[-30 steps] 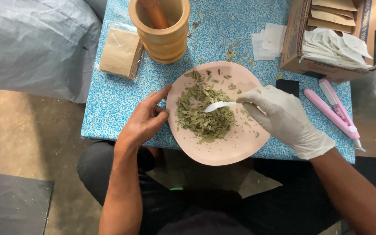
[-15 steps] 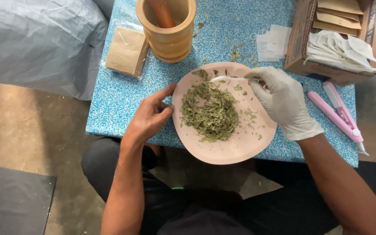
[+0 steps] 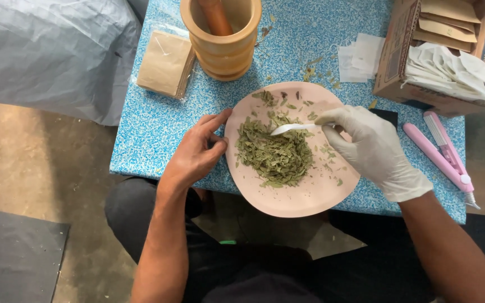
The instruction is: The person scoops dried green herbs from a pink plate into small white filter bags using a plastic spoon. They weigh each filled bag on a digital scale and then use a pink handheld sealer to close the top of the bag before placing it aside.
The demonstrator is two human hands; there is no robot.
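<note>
Keep bare left hand [image 3: 197, 154] curled vs. plate [image 3: 310, 193] rim to steady it, gloved right hand [image 3: 374, 148] pinching spoon [image 3: 296, 128] w/ bowl low on leaves [image 3: 273, 154] at plate centre, raking inward gently.

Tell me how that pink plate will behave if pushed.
The pink plate overhangs the table edge, so it may tip. It looks thin, probably light. The left hand steadies its rim; dried leaves could spill.
</note>
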